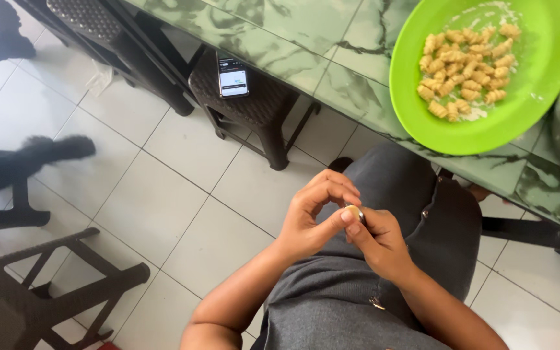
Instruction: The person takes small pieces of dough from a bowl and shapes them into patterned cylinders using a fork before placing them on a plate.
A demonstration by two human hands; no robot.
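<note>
Green plate point(539, 97) held ridged dough curls point(465, 61); left hand point(312, 217) and right hand point(377, 243) fingertips pinched one dough piece point(354, 212).

A small pale lump of dough point(354, 212) is looking soft and matt, pinched between the bare left hand point(312, 217) and right hand point(378, 241). At two o'clock the green plate point(539, 78) is gleaming — smooth glossy plastic, dusted with white flour, bearing ridged, dry-looking dough pieces point(465, 61). The tabletop point(293, 32) is shining like polished green marble. At eleven o'clock a dark stool point(254, 104) is showing woven-textured plastic — a glassy phone point(233, 79) lying on it. Matt grey cloth point(358, 285) is covering the lap; floor tiles point(150, 201) are looking smooth.
</note>
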